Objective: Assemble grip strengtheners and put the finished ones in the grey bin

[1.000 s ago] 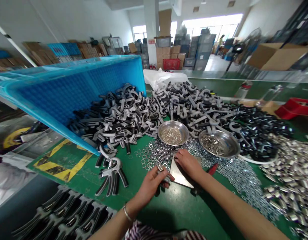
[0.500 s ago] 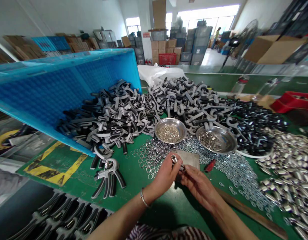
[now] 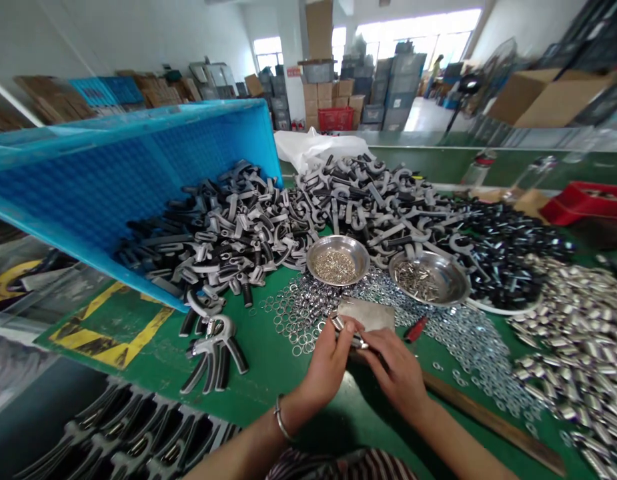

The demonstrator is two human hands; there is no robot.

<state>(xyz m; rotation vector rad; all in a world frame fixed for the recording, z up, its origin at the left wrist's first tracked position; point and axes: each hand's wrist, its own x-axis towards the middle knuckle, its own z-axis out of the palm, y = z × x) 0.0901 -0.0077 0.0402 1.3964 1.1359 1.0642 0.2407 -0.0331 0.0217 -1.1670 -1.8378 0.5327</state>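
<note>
Two hands meet now: our left hand (image 3: 332, 363) and right hand (image 3: 399, 377) each keep a grip clamped on the metal part (image 3: 349, 331), held just nearer than the plate (image 3: 367, 312), over the worktop (image 3: 273, 363). The right hand has left that plate, so both now work the part.

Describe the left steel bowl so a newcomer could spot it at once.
Start at the blue crate tipped on its side, spilling grey and black handles. At the pile's near edge two steel bowls sit side by side, beyond the left hand pinching a small metal part. It is the left bowl, filled with fine pale-gold bits, while the right bowl holds longer silver pins.
</note>
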